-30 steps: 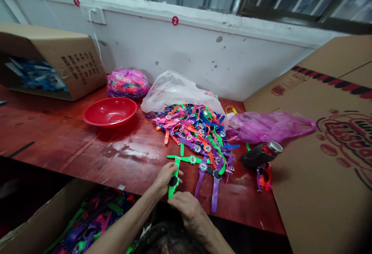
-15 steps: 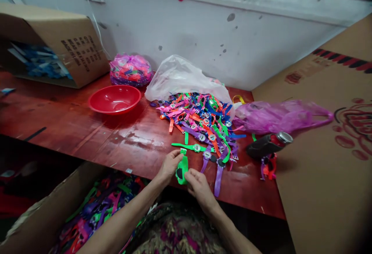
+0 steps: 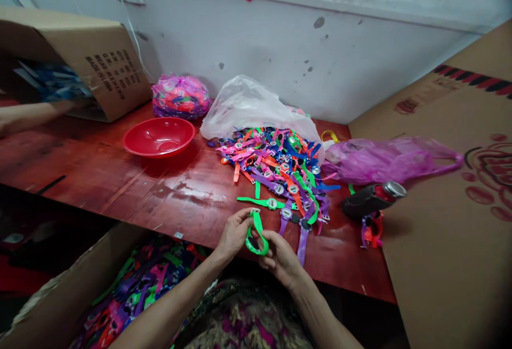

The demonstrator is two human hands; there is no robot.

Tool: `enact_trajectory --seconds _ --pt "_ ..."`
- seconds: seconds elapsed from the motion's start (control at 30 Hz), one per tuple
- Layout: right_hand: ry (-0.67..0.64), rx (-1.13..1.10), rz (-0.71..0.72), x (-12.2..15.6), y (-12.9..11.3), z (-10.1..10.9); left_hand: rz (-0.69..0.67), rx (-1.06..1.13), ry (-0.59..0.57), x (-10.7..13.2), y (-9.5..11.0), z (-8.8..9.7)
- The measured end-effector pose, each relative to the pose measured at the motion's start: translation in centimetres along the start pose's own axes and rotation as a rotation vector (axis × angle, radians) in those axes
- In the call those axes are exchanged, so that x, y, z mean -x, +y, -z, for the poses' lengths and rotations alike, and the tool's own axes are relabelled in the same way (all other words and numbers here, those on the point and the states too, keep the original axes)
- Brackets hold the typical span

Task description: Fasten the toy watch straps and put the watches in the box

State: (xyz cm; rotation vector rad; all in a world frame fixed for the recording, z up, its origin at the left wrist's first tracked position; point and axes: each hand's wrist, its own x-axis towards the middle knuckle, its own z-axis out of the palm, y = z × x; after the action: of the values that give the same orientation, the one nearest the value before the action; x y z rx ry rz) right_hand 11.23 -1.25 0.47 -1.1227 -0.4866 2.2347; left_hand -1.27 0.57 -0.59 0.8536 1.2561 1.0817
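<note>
A green toy watch [image 3: 256, 234], its strap bent into a loop, is held between both hands over the near edge of the red table [image 3: 100, 173]. My left hand [image 3: 233, 232] pinches the loop's left side and my right hand [image 3: 282, 256] grips its lower right. Just beyond lies a pile of coloured toy watches [image 3: 280, 170] spilling from a clear plastic bag [image 3: 252, 106], with a flat green watch [image 3: 262, 201] nearest the hands.
A red bowl [image 3: 159, 136] and a pink bag of watches [image 3: 180, 96] sit at the back left. A cardboard box [image 3: 76, 58] lies on its side; another person's arm [image 3: 28, 115] reaches near it. A black bottle [image 3: 372, 200], purple bag [image 3: 384, 160] and big carton [image 3: 448, 189] are right. A box of watches [image 3: 132, 290] stands below.
The green watch went from lying straight to being bent into a loop between both hands. The camera tilted down. Another person's arm has come in at the left.
</note>
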Motion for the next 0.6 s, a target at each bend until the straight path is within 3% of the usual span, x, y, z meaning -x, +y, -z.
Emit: enact_trajectory --seconds 0.33,0.47,0.6 --pt "-0.032 -0.024 0.002 -0.1 0.1 0.4 -0.083 -0.146 -0.062 0.6 0.2 0.3" --pt "-0.036 0.126 0.156 0.0 0.2 0.6 -0.153 -0.252 -0.136 1.0 0.5 0.5" --pt "0.145 0.447 0.373 -1.0 0.7 1.7 -0.275 -0.502 -0.196 1.8 0.7 0.9"
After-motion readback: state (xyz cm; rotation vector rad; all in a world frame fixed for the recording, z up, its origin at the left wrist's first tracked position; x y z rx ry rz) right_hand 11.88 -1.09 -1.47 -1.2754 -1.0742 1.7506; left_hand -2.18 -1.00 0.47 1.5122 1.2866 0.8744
